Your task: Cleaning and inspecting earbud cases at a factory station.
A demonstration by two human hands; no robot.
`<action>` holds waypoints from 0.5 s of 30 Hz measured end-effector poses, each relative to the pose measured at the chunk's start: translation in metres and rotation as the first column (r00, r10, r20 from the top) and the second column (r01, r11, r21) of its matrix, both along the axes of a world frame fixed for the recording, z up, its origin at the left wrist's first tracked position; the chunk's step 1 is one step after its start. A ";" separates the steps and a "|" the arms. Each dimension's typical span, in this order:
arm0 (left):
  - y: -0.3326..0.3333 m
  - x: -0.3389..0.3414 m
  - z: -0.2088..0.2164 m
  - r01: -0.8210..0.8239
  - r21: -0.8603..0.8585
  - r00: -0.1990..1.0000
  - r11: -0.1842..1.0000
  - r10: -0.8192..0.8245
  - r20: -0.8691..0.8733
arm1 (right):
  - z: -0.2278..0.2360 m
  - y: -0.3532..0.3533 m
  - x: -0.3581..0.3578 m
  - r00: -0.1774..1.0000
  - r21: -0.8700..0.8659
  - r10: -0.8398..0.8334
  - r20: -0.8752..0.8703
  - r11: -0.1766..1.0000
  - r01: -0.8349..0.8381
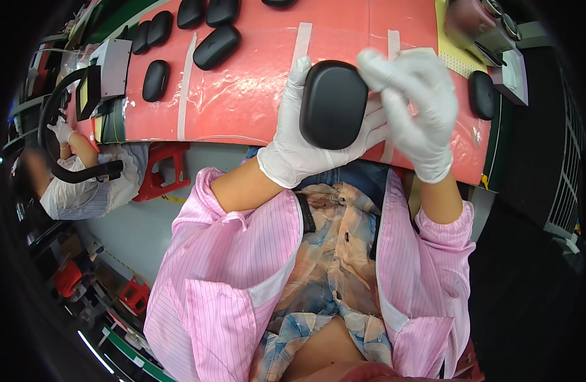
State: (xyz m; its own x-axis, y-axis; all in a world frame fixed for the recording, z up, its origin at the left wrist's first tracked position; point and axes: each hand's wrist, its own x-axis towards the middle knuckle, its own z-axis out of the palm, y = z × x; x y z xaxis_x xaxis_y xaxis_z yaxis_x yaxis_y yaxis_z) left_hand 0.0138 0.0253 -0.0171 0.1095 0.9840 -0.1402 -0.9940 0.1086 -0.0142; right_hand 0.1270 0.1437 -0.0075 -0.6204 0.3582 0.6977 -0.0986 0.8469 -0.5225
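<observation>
Red sheeting covers the worktable (254,95), crossed by pale strips (186,89), and I see it from above through the head camera. Just over its near edge, a smooth black case (334,105) is held up in the gloved left hand (289,143), whose thumb lies along the case's left side while the fingers reach behind it and show past its right edge. Beside that edge I find the gloved right hand (420,105), blurred, its fingers bent; I cannot tell how wide they stand or whether they touch the case. Farther out, I make out more black cases (217,47) toward the far left of the table and a lone case (481,95) near the right end. Beyond the left end, a co-worker's gloved hand (61,130) shows near a red stool (162,169).
</observation>
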 end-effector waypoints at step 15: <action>0.003 -0.005 -0.024 -0.480 0.063 0.567 0.875 0.364 -0.739 | -0.027 -0.022 0.054 0.844 -0.007 -0.309 0.439 0.938 0.347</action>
State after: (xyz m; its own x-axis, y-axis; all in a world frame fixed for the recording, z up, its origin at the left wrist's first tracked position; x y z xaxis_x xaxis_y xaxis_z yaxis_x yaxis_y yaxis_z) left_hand 0.0085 0.0285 -0.0412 -0.5037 0.8564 -0.1132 -0.6249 -0.2708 0.7322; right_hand 0.1808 0.1215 -0.0350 -0.6847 0.6379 0.3525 0.4245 0.7422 -0.5186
